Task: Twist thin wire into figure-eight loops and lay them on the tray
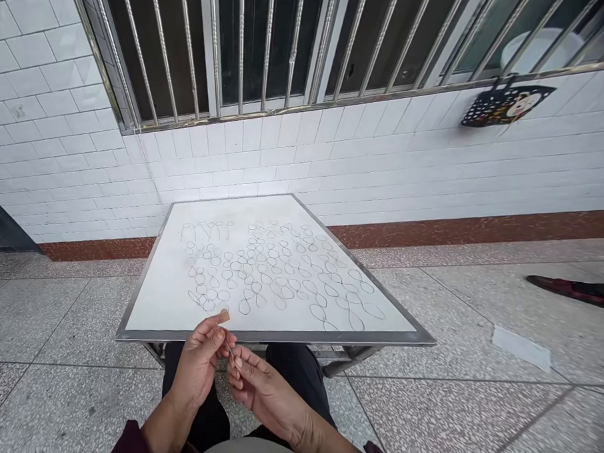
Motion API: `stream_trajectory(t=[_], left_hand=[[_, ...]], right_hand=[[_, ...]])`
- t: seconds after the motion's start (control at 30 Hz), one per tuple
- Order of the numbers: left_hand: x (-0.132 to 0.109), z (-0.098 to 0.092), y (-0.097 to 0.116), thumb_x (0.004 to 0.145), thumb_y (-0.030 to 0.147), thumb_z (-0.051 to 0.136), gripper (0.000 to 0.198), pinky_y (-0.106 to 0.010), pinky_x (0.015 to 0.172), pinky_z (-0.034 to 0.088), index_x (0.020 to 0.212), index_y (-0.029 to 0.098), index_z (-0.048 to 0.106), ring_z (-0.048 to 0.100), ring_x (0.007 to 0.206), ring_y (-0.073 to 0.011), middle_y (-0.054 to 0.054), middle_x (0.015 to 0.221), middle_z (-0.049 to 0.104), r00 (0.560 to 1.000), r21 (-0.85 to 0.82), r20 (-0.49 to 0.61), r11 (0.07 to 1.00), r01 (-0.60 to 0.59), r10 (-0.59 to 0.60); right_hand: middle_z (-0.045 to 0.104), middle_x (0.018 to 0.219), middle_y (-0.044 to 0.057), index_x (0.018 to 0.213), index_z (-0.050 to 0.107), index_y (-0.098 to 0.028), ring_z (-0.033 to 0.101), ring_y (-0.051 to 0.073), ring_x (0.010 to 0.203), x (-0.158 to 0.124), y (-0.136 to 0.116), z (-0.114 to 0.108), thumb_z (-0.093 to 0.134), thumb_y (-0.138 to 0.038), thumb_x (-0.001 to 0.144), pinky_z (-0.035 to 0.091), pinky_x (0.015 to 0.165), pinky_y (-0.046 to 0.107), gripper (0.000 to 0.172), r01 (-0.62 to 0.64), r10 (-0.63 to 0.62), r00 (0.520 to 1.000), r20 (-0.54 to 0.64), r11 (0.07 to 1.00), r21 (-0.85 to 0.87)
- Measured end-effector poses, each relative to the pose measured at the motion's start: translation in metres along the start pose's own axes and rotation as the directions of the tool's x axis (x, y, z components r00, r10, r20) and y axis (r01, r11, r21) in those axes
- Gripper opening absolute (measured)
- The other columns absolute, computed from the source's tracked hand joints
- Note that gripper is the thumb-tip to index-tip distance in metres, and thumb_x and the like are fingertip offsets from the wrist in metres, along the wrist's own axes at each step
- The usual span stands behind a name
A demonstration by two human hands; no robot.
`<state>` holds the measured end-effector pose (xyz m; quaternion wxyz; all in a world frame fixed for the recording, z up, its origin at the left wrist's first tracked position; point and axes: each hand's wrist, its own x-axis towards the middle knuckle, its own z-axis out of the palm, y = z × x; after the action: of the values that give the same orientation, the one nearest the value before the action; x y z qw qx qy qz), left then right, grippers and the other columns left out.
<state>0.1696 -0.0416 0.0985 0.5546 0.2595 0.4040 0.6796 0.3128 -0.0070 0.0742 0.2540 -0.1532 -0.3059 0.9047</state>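
1. Left hand (200,365): fingers pinched together on a thin wire (230,351), just off the near edge of the surface (153,303).
2. Right hand (261,388): fingertips closed on the same wire (lower end).
3. Wire loops (274,279): laid in rows from the surface's far-left corner towards its near edge.

I log a white table (277,335) with a grey metal rim, standing on speckled floor tiles (449,406), its top carrying many thin wire loops (274,272) in loose rows, plus straighter wire pieces (206,231) at far left.
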Motion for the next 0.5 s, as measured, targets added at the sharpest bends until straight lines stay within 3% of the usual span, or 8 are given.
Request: stream_trajectory(t=[0.07,0.2,0.5], left_hand=[[-0.001,0.001,-0.001,0.081,0.033,0.077,0.038,-0.021,0.067,0.046,0.115,0.017,0.072,0.056,0.066,-0.0083,-0.005,0.081,0.071,0.998,0.054,-0.059,0.998,-0.012,0.016],[-0.001,0.001,-0.001,0.082,0.04,0.075,0.039,-0.024,0.063,0.047,0.112,0.016,0.072,0.061,0.069,-0.012,-0.007,0.083,0.072,0.993,0.12,-0.111,0.993,-0.017,0.031],[0.001,0.002,0.012,0.089,0.045,0.065,0.038,-0.025,0.067,0.047,0.115,0.018,0.072,0.064,0.078,-0.0145,-0.008,0.089,0.072,0.988,0.197,-0.119,0.977,-0.075,0.1]], right_hand=[[0.045,0.071,-0.004,0.084,0.055,-0.017,0.036,0.008,0.062,0.003,0.001,-0.003,0.074,-0.047,0.085,0.03,0.057,0.02,0.035,0.083,-0.089,0.996,-0.018,0.972,-0.22],[0.045,0.07,-0.004,0.084,0.054,-0.019,0.038,0.01,0.061,0.011,0.005,-0.014,0.064,-0.058,0.088,0.033,0.059,0.024,0.041,0.18,-0.229,0.973,-0.011,0.793,-0.582],[0.047,0.075,-0.002,0.084,0.054,-0.021,0.039,0.012,0.063,0.015,0.007,-0.022,0.056,-0.057,0.092,0.037,0.06,0.026,0.037,0.193,-0.246,0.969,0.029,0.675,-0.713]])
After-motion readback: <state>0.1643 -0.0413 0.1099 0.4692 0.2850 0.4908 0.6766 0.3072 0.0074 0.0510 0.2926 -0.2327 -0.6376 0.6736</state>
